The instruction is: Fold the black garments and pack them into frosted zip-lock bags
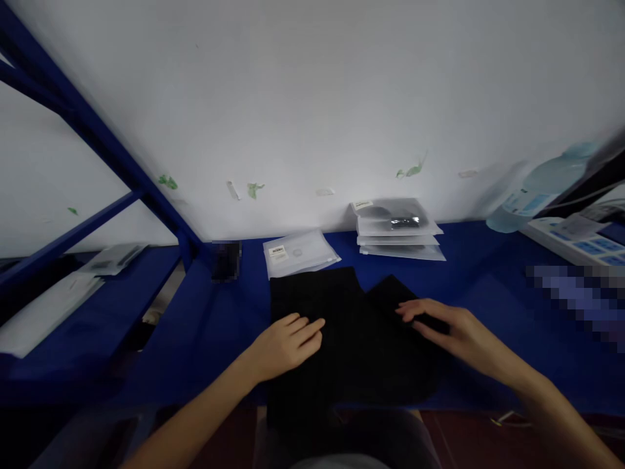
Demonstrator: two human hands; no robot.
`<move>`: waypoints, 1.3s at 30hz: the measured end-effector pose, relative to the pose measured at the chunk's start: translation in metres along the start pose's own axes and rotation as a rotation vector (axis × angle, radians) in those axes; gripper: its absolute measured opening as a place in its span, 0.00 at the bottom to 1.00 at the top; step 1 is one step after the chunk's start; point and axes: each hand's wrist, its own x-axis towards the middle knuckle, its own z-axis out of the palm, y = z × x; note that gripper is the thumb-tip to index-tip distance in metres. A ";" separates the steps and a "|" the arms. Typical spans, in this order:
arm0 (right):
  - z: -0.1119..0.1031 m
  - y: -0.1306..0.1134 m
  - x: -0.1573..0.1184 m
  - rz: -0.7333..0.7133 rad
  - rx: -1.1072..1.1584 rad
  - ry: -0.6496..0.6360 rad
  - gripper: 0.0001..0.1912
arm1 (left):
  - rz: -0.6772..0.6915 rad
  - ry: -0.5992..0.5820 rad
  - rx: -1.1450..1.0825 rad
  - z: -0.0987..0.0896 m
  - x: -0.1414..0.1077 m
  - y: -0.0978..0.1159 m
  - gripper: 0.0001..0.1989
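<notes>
A black cloth garment (346, 339) lies spread on the blue table (488, 293), its near left part hanging over the front edge. My left hand (288, 346) rests flat on the left part of the cloth, fingers spread a little. On the right, my right hand (446, 329) has its thumb and fingers closed round the edge of the cloth. Just behind the cloth lies a clear zip bag (303, 253) with a barcode label. Further right, several similar bags (398, 228) are stacked against the wall.
A large water bottle (541, 189) leans by the wall at the right, beside a white and blue box (581, 241). A dark object (226, 260) lies at the back left. Blue frame bars (102, 146) rise at the left, with more plastic bags (53, 309) beyond.
</notes>
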 end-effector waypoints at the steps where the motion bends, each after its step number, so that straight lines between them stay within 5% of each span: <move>1: 0.001 0.000 -0.005 -0.002 -0.035 -0.031 0.08 | -0.004 -0.008 0.002 0.004 -0.004 0.003 0.17; 7: 0.019 -0.023 0.006 -0.127 -0.236 0.150 0.15 | -0.015 0.060 0.183 0.004 -0.009 0.009 0.17; 13: 0.046 -0.026 0.026 -0.288 -0.375 -0.025 0.14 | -0.128 0.095 0.319 -0.014 -0.025 -0.015 0.18; 17: 0.036 -0.015 0.011 -0.241 -0.323 -0.003 0.15 | -0.116 0.054 0.371 -0.013 -0.053 -0.017 0.23; 22: 0.008 -0.004 -0.031 -0.248 -0.383 0.035 0.15 | 0.049 -0.025 0.419 0.002 -0.084 0.008 0.34; 29: 0.006 0.022 -0.070 -0.214 -0.496 -0.018 0.13 | -0.049 -0.076 0.396 0.016 -0.095 0.021 0.12; 39: 0.004 0.021 -0.067 -0.136 -0.300 0.034 0.12 | -0.284 -0.096 -0.008 -0.007 -0.081 0.032 0.08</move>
